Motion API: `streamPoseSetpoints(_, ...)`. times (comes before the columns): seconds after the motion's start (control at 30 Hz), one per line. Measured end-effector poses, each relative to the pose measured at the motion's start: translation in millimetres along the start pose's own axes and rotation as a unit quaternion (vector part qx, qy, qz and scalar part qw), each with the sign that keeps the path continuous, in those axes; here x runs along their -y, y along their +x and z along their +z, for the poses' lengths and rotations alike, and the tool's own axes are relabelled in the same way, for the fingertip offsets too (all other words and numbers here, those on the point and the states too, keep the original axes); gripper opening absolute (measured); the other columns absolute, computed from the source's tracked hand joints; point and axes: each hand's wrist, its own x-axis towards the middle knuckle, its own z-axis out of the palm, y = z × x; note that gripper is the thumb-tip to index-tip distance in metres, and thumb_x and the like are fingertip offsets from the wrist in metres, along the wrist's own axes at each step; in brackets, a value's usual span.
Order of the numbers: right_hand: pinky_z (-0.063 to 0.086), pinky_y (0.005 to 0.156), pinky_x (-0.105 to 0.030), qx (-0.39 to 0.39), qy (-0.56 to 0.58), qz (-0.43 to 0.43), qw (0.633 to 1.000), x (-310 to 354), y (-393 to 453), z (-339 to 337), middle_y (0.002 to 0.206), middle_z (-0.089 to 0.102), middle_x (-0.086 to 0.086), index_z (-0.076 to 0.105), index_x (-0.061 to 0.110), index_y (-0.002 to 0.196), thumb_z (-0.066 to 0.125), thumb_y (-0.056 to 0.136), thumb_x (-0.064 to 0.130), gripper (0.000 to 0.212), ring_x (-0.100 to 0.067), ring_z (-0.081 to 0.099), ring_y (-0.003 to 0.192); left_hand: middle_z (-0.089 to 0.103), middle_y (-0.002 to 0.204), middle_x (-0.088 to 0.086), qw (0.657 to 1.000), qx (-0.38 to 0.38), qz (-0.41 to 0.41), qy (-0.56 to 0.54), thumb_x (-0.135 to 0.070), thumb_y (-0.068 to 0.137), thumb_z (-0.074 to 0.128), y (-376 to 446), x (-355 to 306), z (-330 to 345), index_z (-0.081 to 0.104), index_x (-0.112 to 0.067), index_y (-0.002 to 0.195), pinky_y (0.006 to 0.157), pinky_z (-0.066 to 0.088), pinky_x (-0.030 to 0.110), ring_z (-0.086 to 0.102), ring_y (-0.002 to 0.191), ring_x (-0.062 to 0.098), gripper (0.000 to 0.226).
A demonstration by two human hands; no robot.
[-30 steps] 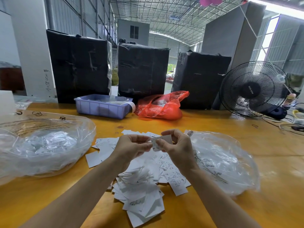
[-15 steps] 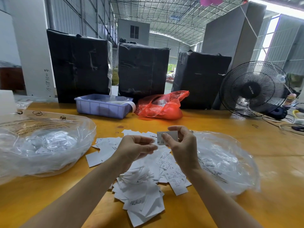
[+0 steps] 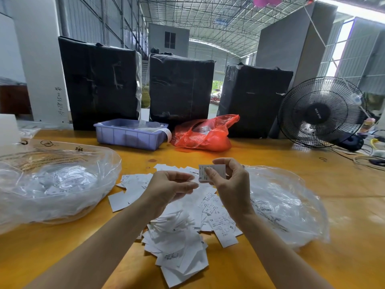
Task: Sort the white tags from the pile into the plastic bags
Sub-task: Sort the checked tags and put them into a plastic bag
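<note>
The right hand (image 3: 233,184) pinches one white paper tag (image 3: 211,172). The left hand (image 3: 168,188) is loosely curled and holds nothing. Two clear plastic bags, left (image 3: 56,184) and right (image 3: 287,205), contain white tags.

We count two hands, the left hand (image 3: 170,187) and the right hand (image 3: 231,184), two clear plastic bags (image 3: 58,184) (image 3: 285,205), three black wrapped boxes (image 3: 100,82) (image 3: 180,88) (image 3: 253,99) far back, one purple tray (image 3: 127,137), one red bag (image 3: 205,135), one fan (image 3: 318,112), one pile of tags (image 3: 179,236) too many to count.
</note>
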Motion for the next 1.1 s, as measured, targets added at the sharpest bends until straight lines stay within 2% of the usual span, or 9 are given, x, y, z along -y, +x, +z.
streamPoseSetpoints(0.23, 0.057, 0.067, -0.046, 0.021, -0.015, 0.007, 1.000, 0.7, -1.2, 2.5, 0.080, 0.062, 0.000, 0.058, 0.028, 0.085, 0.073, 0.079, 0.007, 0.026, -0.023, 0.064, 0.077, 0.071, 0.066, 0.005, 1.000, -0.006, -0.001, -0.005, 0.004, 0.067, 0.077, 2.0, 0.9, -0.6, 0.069, -0.005, 0.084, 0.052, 0.049, 0.013, 0.064, 0.054, 0.008, 0.020)
streamPoseSetpoints(0.47, 0.058, 0.065, -0.044, -0.002, -0.003, 0.012, 1.000, 0.2, 0.1, -0.9, 0.085, 0.064, -0.010, 0.059, 0.019, 0.092, 0.072, 0.080, 0.008, 0.021, -0.028, 0.065, 0.080, 0.072, 0.068, 0.004, 1.000, -0.002, -0.002, -0.001, 0.001, 0.066, 0.078, 1.7, 1.1, -1.0, 0.070, -0.006, 0.084, 0.052, 0.048, 0.012, 0.065, 0.056, 0.008, 0.021)
streamPoseSetpoints(0.63, 0.058, 0.065, -0.042, 0.020, -0.028, 0.003, 0.999, 1.3, -2.1, 1.5, 0.079, 0.062, 0.002, 0.059, 0.022, 0.090, 0.073, 0.080, 0.008, 0.022, -0.019, 0.064, 0.074, 0.072, 0.068, 0.006, 1.000, 0.000, -0.005, -0.004, 0.004, 0.067, 0.077, 1.9, 0.5, -0.6, 0.070, -0.004, 0.084, 0.051, 0.048, 0.013, 0.065, 0.054, 0.008, 0.020)
streamPoseSetpoints(0.8, 0.058, 0.066, -0.042, 0.011, -0.011, 0.000, 1.000, 1.6, -1.7, 1.0, 0.084, 0.064, -0.006, 0.058, 0.023, 0.090, 0.072, 0.080, 0.008, 0.023, -0.024, 0.065, 0.079, 0.073, 0.070, 0.006, 1.000, -0.003, -0.005, 0.004, 0.002, 0.066, 0.078, 2.0, 1.0, -1.4, 0.070, -0.006, 0.084, 0.052, 0.049, 0.014, 0.065, 0.057, 0.009, 0.021)
streamPoseSetpoints(0.97, 0.055, 0.061, -0.026, 0.061, -0.006, 0.003, 0.998, 2.8, -3.0, 2.4, 0.079, 0.064, -0.005, 0.056, 0.029, 0.093, 0.075, 0.077, 0.006, 0.034, -0.018, 0.063, 0.071, 0.070, 0.064, 0.002, 1.000, -0.011, 0.008, -0.009, -0.001, 0.066, 0.078, 1.3, 1.6, -1.4, 0.068, -0.004, 0.083, 0.052, 0.049, 0.014, 0.064, 0.053, 0.008, 0.020)
streamPoseSetpoints(1.1, 0.057, 0.067, -0.037, 0.107, 0.005, 0.015, 0.994, 3.9, -3.4, 2.0, 0.085, 0.065, -0.016, 0.056, 0.020, 0.104, 0.077, 0.076, 0.006, 0.038, -0.029, 0.064, 0.076, 0.070, 0.062, -0.001, 1.000, -0.012, 0.013, -0.014, -0.002, 0.064, 0.078, 0.8, 1.5, -2.9, 0.068, -0.006, 0.081, 0.053, 0.051, 0.013, 0.064, 0.054, 0.006, 0.021)
